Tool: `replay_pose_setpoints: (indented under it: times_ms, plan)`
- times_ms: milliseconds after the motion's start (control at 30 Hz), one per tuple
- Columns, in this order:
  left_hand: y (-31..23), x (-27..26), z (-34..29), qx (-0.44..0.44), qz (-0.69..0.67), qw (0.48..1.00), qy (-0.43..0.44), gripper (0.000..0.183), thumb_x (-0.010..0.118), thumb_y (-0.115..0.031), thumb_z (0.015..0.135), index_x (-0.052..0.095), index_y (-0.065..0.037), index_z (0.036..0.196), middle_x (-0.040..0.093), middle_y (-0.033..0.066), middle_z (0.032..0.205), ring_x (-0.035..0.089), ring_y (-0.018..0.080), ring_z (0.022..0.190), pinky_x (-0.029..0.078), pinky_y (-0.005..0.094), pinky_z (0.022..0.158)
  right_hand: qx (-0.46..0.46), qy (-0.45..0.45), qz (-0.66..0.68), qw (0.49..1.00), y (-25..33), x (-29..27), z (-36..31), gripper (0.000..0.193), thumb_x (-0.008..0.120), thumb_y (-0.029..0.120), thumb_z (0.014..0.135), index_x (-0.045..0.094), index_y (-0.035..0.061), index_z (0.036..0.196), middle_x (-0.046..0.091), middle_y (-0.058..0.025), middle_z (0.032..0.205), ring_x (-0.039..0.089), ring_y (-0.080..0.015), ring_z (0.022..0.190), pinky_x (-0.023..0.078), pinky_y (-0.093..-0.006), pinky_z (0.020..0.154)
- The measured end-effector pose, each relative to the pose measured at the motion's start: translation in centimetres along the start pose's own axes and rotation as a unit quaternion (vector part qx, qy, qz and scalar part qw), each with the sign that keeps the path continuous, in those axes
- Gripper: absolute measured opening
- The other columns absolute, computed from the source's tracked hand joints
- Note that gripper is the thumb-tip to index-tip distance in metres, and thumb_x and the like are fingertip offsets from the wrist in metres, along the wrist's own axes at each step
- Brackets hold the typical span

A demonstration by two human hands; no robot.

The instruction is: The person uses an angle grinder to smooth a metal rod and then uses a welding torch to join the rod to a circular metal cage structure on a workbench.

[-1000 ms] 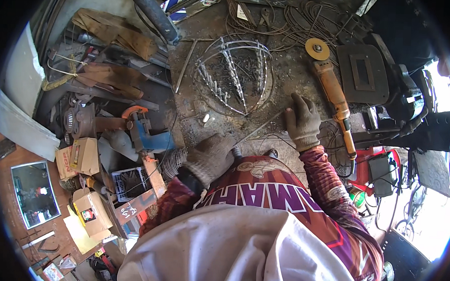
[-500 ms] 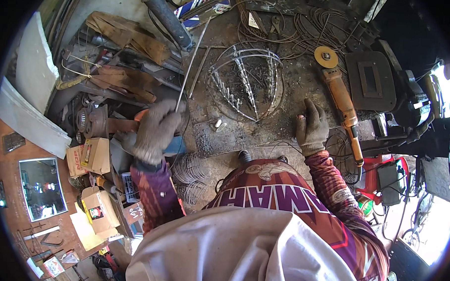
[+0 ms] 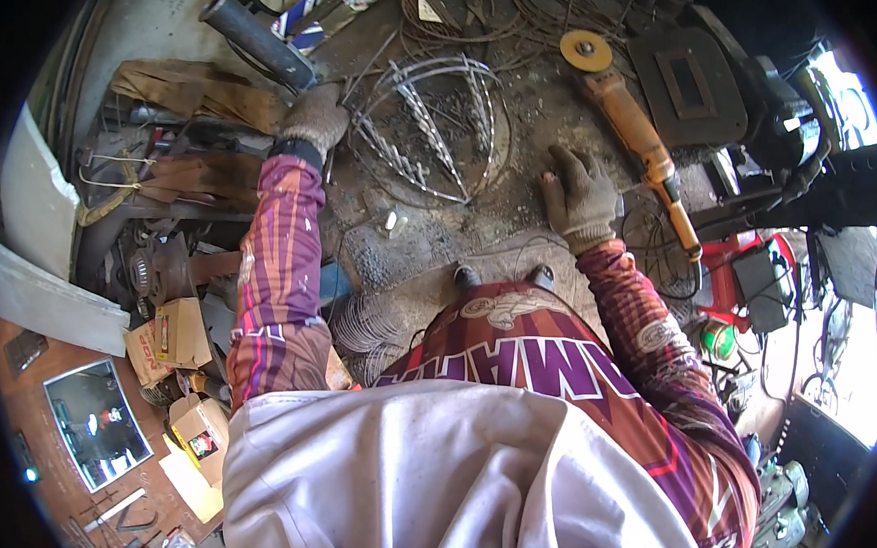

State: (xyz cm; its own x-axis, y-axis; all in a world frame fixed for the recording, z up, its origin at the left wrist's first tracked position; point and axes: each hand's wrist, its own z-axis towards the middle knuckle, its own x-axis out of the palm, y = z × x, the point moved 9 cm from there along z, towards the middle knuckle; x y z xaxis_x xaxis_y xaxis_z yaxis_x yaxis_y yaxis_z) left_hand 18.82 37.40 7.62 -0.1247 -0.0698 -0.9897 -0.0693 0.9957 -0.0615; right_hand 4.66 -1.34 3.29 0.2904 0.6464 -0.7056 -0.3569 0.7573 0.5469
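My left hand [image 3: 314, 118], in a grey-brown work glove, reaches forward beside the dark metal pipe. Its fingers are closed around a thin metal rod [image 3: 370, 67], which slants up and right past the edge of a round metal frame [image 3: 420, 119]. That frame lies flat on the dirty worktop, with shiny bars, some twisted or notched, meeting at a point inside a ring. My gloved right hand [image 3: 582, 200] rests on the worktop [image 3: 519, 195] right of the frame, fingers apart and slightly bent, holding nothing. An orange angle grinder [image 3: 629, 121] with a yellowish disc lies beyond it.
A dark welding shield [image 3: 692, 75] lies right of the grinder. Coiled wire [image 3: 525, 21] spreads across the back. The dark pipe [image 3: 258, 41] and brown cloth or leather [image 3: 189, 91] lie at left. Two small white pieces [image 3: 392, 221] sit nearer me, by stacked wire rings [image 3: 364, 320].
My left hand has moved forward with the rod, up beside the pipe. The view has shifted, so the frame and grinder appear farther up and left. My right hand stays on the worktop.
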Motion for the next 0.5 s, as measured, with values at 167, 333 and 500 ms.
replay_pose_setpoints:
  times_ms: [167, 333, 500]
  plan:
    - [2.6, 2.6, 2.9, -0.005, 0.007, 1.000, -0.001, 0.040, 0.059, -0.024, 0.095, 0.066, -0.015, 0.132, 0.066, 0.0234, 0.130, 0.062, 0.0421, 0.124, 0.050, 0.0472, 0.106, -0.013, -0.002, -0.012, 1.000, 0.4, 0.1, 0.0, 0.040, 0.068, 0.028, 0.091, 0.068, 0.0101, 0.126, 0.071, -0.0163, 0.114, 0.069, -0.0388, 0.103, 0.055, -0.0477, 0.089]
    - [-0.6, -0.4, 0.3, 0.095, -0.133, 0.980, -0.117, 0.045, 0.063, -0.043, 0.097, 0.067, -0.017, 0.134, 0.069, 0.0198, 0.128, 0.064, 0.0412, 0.120, 0.052, 0.0454, 0.103, -0.014, 0.002, -0.022, 1.000, 0.3, 0.2, -0.1, 0.039, 0.068, 0.029, 0.091, 0.069, 0.0118, 0.126, 0.071, -0.0151, 0.113, 0.068, -0.0379, 0.105, 0.055, -0.0477, 0.090]
    - [-4.9, -0.3, -1.6, 0.094, -0.152, 0.984, -0.007, 0.061, 0.054, -0.060, 0.102, 0.066, -0.010, 0.135, 0.072, 0.0144, 0.125, 0.066, 0.0313, 0.119, 0.048, 0.0407, 0.103, -0.013, 0.005, -0.020, 1.000, 0.4, 0.4, 0.0, 0.038, 0.068, 0.029, 0.092, 0.069, 0.0122, 0.125, 0.071, -0.0144, 0.114, 0.068, -0.0377, 0.104, 0.055, -0.0479, 0.090]
